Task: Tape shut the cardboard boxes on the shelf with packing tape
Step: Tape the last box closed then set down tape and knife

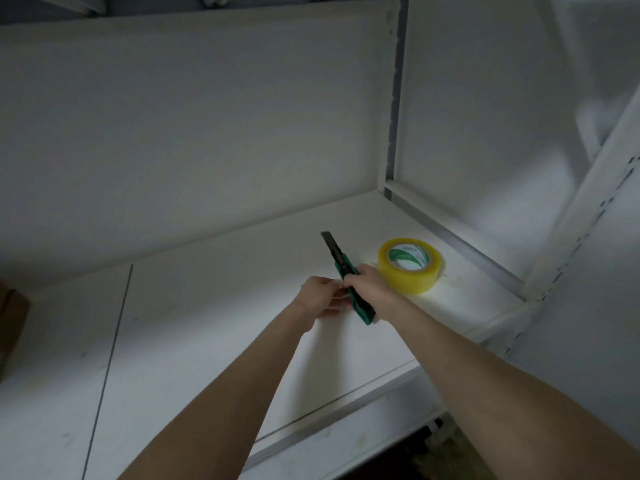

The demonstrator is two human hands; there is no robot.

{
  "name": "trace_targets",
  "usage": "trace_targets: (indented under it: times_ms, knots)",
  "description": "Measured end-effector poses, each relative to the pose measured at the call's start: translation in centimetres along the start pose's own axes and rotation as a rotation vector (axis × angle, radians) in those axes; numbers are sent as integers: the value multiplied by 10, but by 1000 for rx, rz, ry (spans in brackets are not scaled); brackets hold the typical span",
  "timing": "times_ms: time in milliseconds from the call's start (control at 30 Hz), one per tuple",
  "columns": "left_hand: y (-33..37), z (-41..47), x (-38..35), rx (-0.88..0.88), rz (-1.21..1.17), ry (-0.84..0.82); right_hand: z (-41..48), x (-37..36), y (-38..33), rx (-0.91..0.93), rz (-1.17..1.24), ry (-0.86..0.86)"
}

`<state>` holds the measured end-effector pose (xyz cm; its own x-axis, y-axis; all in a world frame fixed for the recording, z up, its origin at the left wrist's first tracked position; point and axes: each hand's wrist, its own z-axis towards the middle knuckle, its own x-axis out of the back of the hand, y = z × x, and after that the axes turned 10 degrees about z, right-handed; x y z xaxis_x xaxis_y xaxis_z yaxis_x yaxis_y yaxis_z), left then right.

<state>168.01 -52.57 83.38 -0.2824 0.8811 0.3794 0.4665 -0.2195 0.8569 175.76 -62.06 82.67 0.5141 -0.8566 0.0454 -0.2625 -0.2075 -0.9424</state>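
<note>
On white shelf (207, 306), right hand (363, 282) gripping green knife (341, 262), blade out pointing far, left hand (320, 296) touching it, fingers curled, hold unclear, yellow tape roll (405, 283) flat just right, box (10, 323) far left.

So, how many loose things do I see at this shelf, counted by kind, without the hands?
Yellow tape roll: 1
Green utility knife: 1, gripped by the right hand
Brown cardboard box: 1, it seems, only partly in view at the left edge
Total: 3
</note>
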Motion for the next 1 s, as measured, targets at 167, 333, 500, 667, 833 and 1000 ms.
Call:
trace_targets:
  times_ms: [167,333,500,667,833,1000]
  knots:
    - [6,-15,5,-55,8,-192,-9,-4,-14,-94,151,46]
    - [2,-31,14,-70,9,-441,-20,-12,-21,-64,183,95]
    - [-1,-37,11,-25,-174,-367,-21,-25,-27,-53,257,83]
    - [5,-35,9,-11,-233,-205,-16,-29,-38,46,190,88]
    - [12,-37,-2,-60,-273,-112,-8,-12,-38,35,182,35]
    - [20,-30,-6,-77,-198,12,-9,-5,-27,-129,263,-29]
